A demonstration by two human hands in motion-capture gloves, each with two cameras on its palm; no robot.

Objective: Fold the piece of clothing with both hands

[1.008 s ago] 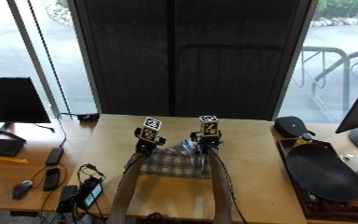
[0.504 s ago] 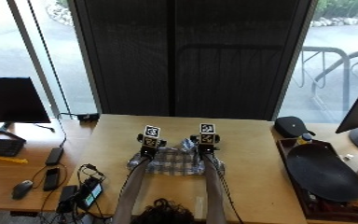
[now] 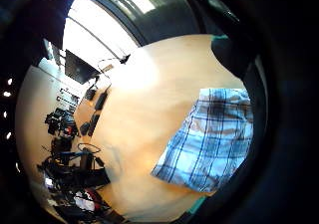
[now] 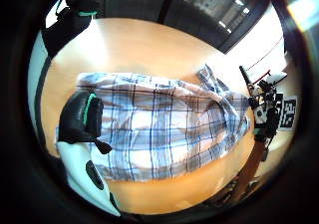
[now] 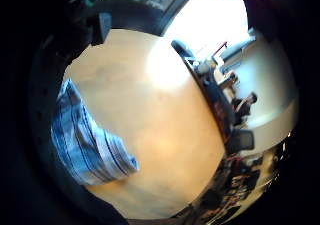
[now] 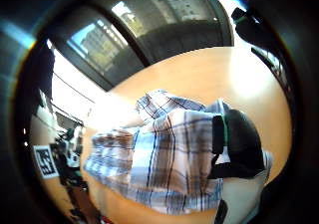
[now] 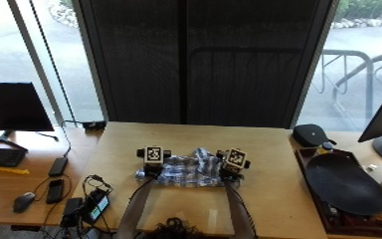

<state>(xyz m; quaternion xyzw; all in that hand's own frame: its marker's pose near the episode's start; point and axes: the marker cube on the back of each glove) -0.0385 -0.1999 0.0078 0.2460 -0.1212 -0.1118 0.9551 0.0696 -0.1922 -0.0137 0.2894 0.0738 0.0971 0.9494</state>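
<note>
A blue-white plaid shirt (image 7: 190,173) lies crumpled on the wooden tabletop (image 7: 178,141), near the person's edge, approx. in the middle. No brand, label or readable writing shows on the shirt or on other things.

The left hand (image 7: 152,167) is at the shirt's left end and the right hand (image 7: 232,170) at its right end, so the hands are apart w/ the cloth between them. In the left thumb side palm view a gloved finger (image 4: 79,117) lies on the plaid cloth; in the right thumb side palm view a finger (image 6: 238,143) lies on it too. Whether the fingers pinch the cloth or only rest on it, cannot tell.

Left of the tabletop: a monitor (image 7: 11,107), mouse (image 7: 23,201), phone (image 7: 56,188). At the right: a dark oval tray (image 7: 344,183).
</note>
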